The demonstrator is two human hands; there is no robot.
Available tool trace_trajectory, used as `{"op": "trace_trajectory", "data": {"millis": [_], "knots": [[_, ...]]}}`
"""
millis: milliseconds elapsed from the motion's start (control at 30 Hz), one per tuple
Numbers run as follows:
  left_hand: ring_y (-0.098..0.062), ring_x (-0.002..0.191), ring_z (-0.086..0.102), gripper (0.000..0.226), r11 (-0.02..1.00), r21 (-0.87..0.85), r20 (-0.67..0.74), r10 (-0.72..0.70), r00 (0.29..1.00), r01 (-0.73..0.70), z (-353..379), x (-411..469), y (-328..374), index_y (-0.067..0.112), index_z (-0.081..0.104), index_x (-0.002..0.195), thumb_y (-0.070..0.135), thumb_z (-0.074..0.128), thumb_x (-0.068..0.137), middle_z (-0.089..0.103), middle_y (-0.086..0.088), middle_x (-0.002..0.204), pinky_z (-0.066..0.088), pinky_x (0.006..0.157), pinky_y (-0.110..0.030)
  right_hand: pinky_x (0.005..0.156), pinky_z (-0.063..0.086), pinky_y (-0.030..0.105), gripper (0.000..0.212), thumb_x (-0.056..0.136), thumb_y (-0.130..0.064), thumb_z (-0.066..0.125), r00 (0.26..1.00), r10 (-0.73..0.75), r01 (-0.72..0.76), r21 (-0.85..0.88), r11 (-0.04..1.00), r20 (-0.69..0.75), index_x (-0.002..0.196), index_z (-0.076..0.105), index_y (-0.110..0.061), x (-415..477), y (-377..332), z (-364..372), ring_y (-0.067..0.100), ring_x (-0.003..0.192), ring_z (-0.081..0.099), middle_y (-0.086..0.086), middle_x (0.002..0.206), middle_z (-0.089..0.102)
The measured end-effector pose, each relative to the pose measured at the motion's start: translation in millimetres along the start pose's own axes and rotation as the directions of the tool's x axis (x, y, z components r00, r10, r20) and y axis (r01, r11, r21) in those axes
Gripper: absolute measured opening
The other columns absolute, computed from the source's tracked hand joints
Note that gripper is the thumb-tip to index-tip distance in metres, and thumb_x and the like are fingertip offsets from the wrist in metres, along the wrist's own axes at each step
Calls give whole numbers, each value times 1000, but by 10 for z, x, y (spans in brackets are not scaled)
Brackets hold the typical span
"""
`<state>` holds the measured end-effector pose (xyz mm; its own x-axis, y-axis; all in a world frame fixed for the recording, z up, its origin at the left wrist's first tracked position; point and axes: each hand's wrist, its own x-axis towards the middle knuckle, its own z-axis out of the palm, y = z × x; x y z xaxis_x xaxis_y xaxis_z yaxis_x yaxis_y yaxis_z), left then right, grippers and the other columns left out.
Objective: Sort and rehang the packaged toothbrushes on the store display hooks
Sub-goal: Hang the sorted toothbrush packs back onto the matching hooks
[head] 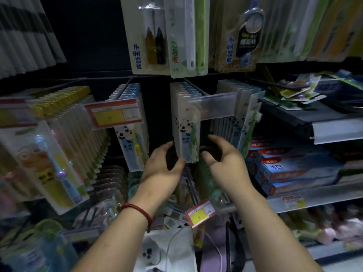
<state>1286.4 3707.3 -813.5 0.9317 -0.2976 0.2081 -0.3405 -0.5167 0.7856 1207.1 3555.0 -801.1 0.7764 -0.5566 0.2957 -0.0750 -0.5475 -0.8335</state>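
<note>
White card packs [186,122] with a clear blister hang in a tight row on the middle hook, straight ahead at chest height. The front one shows a cartoon panda, a pale blue panel under it and a green toothbrush standing upright along its right side. The row's tops step back into the dark behind a clear label strip [212,108] that crosses in front of it.

The left hand [163,165] grips the lower left corner of the row: the thumb presses on the front pack's bottom edge and the fingers [169,145] curl round the left side. A red cord [137,210] circles that wrist. The right hand [224,161] is held just beside the row's lower right edge, its fingers [212,138] bent in a loose, wide curve with nothing between them; whether the thumb tip touches the card I cannot tell.

To the left hangs a like row [131,138] with a yellow brush, behind a red and yellow price tag [114,113]. To the right hangs a third panda row [235,114] with green brushes. Blue and red boxes [290,165] lie stacked on the shelf [314,199] at the far right, and larger packs hang above
</note>
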Motion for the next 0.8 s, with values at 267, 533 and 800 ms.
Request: {"op": "trace_trajectory", "data": {"millis": [267, 533, 800], "knots": [[-20, 140, 47, 60, 939, 256, 132, 203, 970, -231, -39, -476, 95, 31, 46, 152, 51, 60, 98, 52, 3, 152, 44, 112, -35, 101, 40, 27, 57, 95, -36, 69, 997, -34, 18, -228, 973, -68, 146, 50, -23, -266, 65, -607, 19, 135, 51, -3, 146, 56], [-14, 145, 43, 55, 966, 49, 97, 249, 964, -254, 448, -394, 454, 32, 44, 153, 49, 56, 102, 50, 5, 155, 36, 114, -24, 100, 48, 35, 46, 97, -38, 66, 970, 90, -92, 2, 996, -226, 140, 55, -26, -130, 221, -759, 17, 126, 56, -6, 133, 62], [-6, 152, 29, 61, 957, -242, 61, 179, 982, -159, 1060, -145, 829, 46, 27, 159, 53, 51, 103, 31, 17, 165, 26, 118, -22, 92, 43, 28, 38, 100, -27, 61, 917, 219, -83, 380, 921, -332, 137, 58, -20, 430, 376, -719, 16, 113, 59, -6, 115, 61]]}}
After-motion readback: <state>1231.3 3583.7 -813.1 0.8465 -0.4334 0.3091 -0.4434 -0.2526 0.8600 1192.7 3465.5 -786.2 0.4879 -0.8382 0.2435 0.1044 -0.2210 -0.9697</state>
